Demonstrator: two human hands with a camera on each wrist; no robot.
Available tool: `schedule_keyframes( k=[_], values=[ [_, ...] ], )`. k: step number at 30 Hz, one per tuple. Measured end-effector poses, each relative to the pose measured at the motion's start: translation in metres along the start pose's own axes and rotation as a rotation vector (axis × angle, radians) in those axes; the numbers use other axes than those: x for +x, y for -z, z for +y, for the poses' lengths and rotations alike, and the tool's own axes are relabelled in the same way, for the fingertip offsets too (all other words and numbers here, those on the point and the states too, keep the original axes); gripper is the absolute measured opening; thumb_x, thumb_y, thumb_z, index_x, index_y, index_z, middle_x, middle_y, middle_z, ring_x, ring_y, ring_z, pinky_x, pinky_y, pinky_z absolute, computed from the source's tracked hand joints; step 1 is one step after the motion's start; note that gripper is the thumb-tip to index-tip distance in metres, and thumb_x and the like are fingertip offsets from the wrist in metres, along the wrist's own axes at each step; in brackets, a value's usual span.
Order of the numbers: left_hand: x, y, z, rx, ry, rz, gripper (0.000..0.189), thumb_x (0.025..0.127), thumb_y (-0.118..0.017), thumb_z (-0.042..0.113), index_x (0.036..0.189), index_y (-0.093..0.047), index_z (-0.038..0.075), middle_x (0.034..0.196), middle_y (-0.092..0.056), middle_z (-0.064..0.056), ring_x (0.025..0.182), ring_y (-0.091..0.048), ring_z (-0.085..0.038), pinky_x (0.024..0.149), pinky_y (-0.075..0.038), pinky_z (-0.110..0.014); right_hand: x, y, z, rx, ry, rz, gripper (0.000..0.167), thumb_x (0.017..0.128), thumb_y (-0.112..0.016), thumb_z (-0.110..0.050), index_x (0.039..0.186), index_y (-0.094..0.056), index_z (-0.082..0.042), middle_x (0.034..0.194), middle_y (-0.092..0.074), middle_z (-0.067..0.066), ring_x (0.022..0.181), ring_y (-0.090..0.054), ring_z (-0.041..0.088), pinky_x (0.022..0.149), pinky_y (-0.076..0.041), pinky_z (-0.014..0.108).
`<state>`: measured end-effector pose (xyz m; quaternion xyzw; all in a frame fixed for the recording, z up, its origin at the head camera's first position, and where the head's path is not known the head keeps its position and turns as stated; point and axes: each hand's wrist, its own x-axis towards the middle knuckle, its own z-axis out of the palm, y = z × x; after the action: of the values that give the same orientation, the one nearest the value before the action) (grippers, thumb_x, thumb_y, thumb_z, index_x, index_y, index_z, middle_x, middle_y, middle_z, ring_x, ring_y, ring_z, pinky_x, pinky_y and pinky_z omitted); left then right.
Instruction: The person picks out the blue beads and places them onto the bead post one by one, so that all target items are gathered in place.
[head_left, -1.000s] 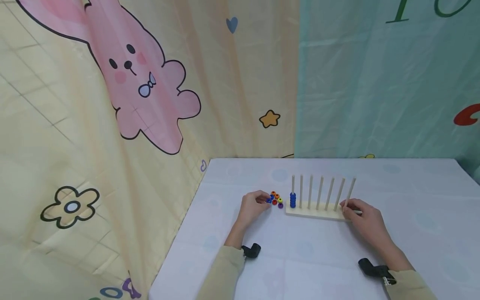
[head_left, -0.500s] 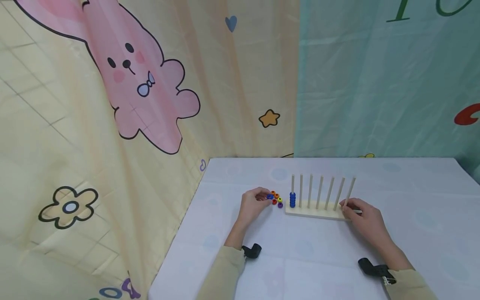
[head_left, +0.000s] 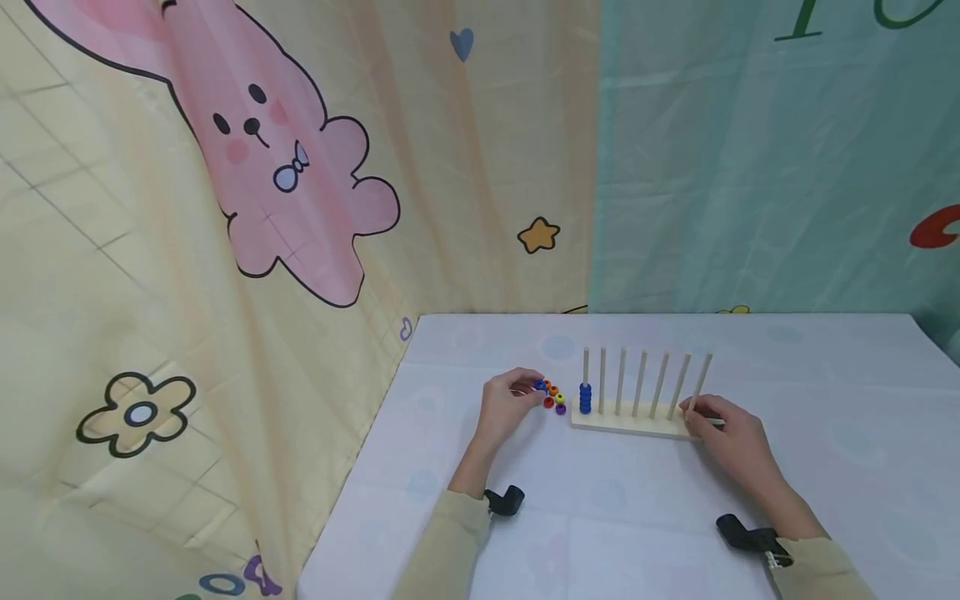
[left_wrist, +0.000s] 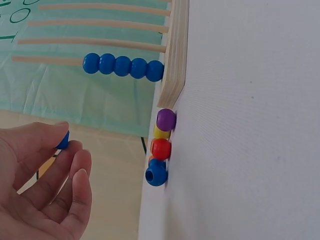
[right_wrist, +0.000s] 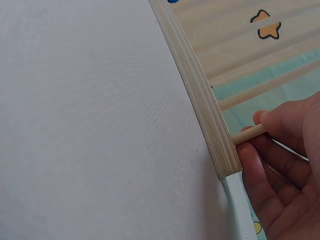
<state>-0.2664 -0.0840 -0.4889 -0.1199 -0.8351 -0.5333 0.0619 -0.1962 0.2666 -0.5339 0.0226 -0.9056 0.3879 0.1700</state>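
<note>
My left hand [head_left: 506,408] pinches a blue bead [left_wrist: 63,141] between thumb and forefinger, lifted off the table beside the loose beads. A wooden peg rack [head_left: 637,426] stands to the right, with a row of upright pegs. Several blue beads [left_wrist: 122,66] are stacked on its leftmost peg; the other pegs are bare. At the rack's right end my right hand [head_left: 731,433] grips the last peg [right_wrist: 250,133] low down, its fingers against the base.
Between my left hand and the rack lies a small group of loose beads: a purple bead [left_wrist: 166,120], a red bead [left_wrist: 161,149], a yellow bead [head_left: 559,398], an orange bead [head_left: 553,390] and blue ones. Patterned curtains [head_left: 480,167] hang behind the white table [head_left: 600,517].
My left hand has risen slightly from among the loose beads, lifting a blue bead in its fingertips. My right hand keeps its grip on the end peg.
</note>
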Motion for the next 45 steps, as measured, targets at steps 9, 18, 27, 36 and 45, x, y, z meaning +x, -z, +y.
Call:
schedule_keyframes(
  k=[9,18,27,36,45],
  values=[
    [-0.001,-0.001,0.011,-0.007,-0.023,-0.013,0.022,0.09,-0.078,0.013,0.111,-0.076,0.016,0.096,-0.069,0.006,0.087,-0.063,-0.012,0.074,-0.056,-0.028,-0.001,0.001,-0.002,0.009,-0.002,-0.001,0.021,0.103,-0.06,-0.026,0.111,-0.069,-0.009,0.108,-0.071,0.014,0.106,-0.062,0.034,0.081,-0.055,0.046],
    [-0.002,0.0,0.024,0.002,-0.052,-0.017,0.022,0.091,-0.077,0.016,0.112,-0.076,0.017,0.096,-0.069,0.008,0.088,-0.062,-0.012,0.075,-0.056,-0.026,-0.002,-0.002,-0.002,0.027,-0.004,-0.007,0.023,0.103,-0.059,-0.027,0.113,-0.068,-0.008,0.111,-0.07,0.018,0.107,-0.062,0.038,0.083,-0.053,0.056],
    [0.002,-0.001,0.035,-0.005,-0.08,-0.016,0.022,0.092,-0.076,0.019,0.114,-0.075,0.02,0.1,-0.07,0.004,0.09,-0.063,-0.009,0.079,-0.055,-0.027,0.0,-0.002,0.0,-0.004,0.011,0.018,0.023,0.102,-0.062,-0.027,0.117,-0.068,-0.011,0.105,-0.072,0.011,0.102,-0.065,0.033,0.077,-0.056,0.034],
    [0.004,0.0,0.043,-0.028,-0.125,-0.016,0.022,0.091,-0.076,0.018,0.113,-0.075,0.02,0.098,-0.071,0.004,0.089,-0.063,-0.008,0.08,-0.055,-0.025,0.0,0.001,-0.004,0.019,0.001,-0.008,0.025,0.103,-0.06,-0.027,0.118,-0.067,-0.008,0.111,-0.07,0.017,0.106,-0.063,0.038,0.083,-0.053,0.056],
    [0.007,-0.001,0.05,-0.058,-0.157,0.002,0.021,0.092,-0.076,0.02,0.112,-0.076,0.02,0.099,-0.07,0.008,0.09,-0.064,-0.008,0.082,-0.055,-0.026,-0.001,-0.001,-0.001,0.017,-0.002,-0.013,0.025,0.104,-0.058,-0.026,0.117,-0.068,-0.006,0.114,-0.069,0.019,0.109,-0.061,0.039,0.085,-0.052,0.057]
  ],
)
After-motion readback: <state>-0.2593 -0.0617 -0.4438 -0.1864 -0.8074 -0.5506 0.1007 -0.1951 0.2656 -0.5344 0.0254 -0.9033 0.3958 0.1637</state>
